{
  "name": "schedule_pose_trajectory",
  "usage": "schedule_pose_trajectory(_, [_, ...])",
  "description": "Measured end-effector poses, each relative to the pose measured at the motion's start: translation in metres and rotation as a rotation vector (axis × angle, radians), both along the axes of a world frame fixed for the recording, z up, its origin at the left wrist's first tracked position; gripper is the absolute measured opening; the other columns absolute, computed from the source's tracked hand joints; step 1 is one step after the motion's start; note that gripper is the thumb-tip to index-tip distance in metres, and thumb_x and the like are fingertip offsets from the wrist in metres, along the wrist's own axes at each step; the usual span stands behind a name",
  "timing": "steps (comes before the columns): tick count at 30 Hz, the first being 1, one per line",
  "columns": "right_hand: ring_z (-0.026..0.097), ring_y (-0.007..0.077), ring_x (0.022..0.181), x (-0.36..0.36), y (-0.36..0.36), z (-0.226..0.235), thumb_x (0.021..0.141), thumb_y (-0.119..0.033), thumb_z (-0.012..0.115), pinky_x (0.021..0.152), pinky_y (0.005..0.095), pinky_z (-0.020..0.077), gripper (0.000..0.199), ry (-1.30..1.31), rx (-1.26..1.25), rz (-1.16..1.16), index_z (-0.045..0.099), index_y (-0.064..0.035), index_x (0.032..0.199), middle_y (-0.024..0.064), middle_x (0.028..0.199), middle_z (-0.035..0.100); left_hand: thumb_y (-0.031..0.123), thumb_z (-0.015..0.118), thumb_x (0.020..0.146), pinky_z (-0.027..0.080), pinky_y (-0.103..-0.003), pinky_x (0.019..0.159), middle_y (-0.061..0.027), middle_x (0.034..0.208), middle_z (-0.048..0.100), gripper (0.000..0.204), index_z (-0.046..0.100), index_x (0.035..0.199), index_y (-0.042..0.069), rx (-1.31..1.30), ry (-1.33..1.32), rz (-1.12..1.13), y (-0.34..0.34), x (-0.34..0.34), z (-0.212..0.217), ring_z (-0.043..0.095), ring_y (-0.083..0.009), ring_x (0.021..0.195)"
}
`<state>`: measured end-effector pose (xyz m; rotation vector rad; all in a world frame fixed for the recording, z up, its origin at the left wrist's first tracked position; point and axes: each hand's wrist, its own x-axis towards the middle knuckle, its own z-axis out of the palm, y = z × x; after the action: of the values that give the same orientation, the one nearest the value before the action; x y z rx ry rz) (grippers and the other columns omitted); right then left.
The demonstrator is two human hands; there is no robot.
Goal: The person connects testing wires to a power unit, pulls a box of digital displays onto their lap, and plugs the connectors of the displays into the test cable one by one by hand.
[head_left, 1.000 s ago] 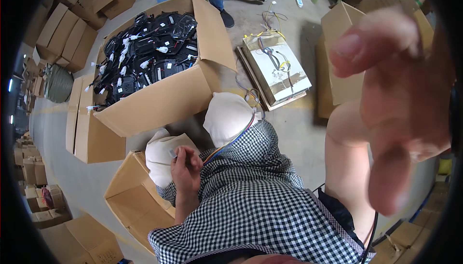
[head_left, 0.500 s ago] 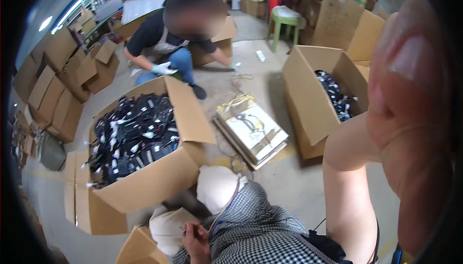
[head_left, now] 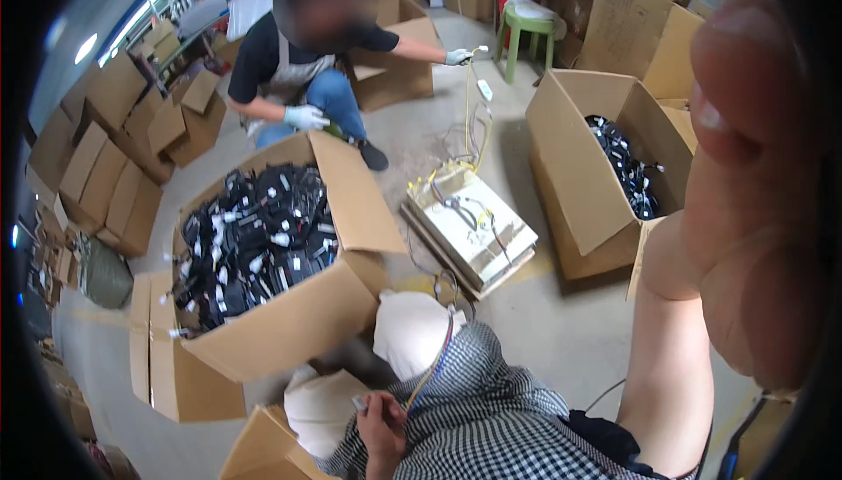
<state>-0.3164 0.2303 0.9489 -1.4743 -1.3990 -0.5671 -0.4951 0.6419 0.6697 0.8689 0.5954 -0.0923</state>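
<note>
My left hand point(head_left: 382, 432) is closed over my lap on a small pale piece point(head_left: 360, 403), its kind too small to tell. A thin bundle of coloured wires point(head_left: 431, 362) runs over my checked apron point(head_left: 517, 419) and reaches that hand. My right hand point(head_left: 745, 191) is raised very close at the right, fingers bent; whatever they grip is hidden. Ahead, a white board-like box point(head_left: 495, 243) with yellow connectors and cables lies on the floor. To my left stands an open carton point(head_left: 272, 335) heaped with black cabled units point(head_left: 254, 248).
A second open carton point(head_left: 579, 208) at the right holds more black units point(head_left: 624, 164). Across from me a crouching person point(head_left: 263, 68) in gloves holds up a yellow cable point(head_left: 468, 112). A green stool point(head_left: 526, 37) and stacked cartons point(head_left: 96, 173) stand farther back.
The person across has lifted a cable end off the floor, raising that arm outward. My view has shifted slightly; my left hand stays closed over the lap, my right hand stays raised.
</note>
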Motion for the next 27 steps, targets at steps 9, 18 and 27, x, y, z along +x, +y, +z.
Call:
schedule_pose_trajectory(9, [0.063,0.0211,0.086,-0.029,-0.002,0.001,0.089,-0.007,0.058,0.069,0.0279,0.0521,0.057,-0.06,0.136,-0.203,0.035,-0.0095,0.141,0.0206,0.121,0.056,0.024,0.048,0.097,0.034,-0.027,0.046,-0.0031,0.058,0.046,0.024,0.053,0.083,0.006,-0.059,-0.029,-0.1,-0.001,0.004,0.002,0.042,-0.0133,0.049])
schedule_pose_trajectory(18, [0.062,0.0195,0.086,0.007,0.097,0.001,0.088,-0.005,0.057,0.069,0.0261,0.0518,0.06,0.042,0.225,-0.288,0.033,-0.0115,0.143,0.0205,0.122,0.056,0.022,0.047,0.098,0.034,-0.026,0.045,-0.0033,0.058,0.048,0.023,0.054,0.085,0.005,-0.075,-0.02,-0.08,-0.004,0.005,0.004,0.043,-0.0129,0.049])
schedule_pose_trajectory(27, [0.062,0.0163,0.084,0.049,0.114,-0.154,0.087,-0.006,0.06,0.077,0.0307,0.0503,0.033,0.449,-0.225,-0.707,0.056,-0.0031,0.12,0.0098,0.11,0.061,0.029,0.046,0.098,0.034,-0.027,0.046,-0.002,0.059,0.045,0.024,0.054,0.088,0.009,-0.011,-0.007,-0.115,-0.008,0.01,-0.005,0.041,-0.0127,0.05])
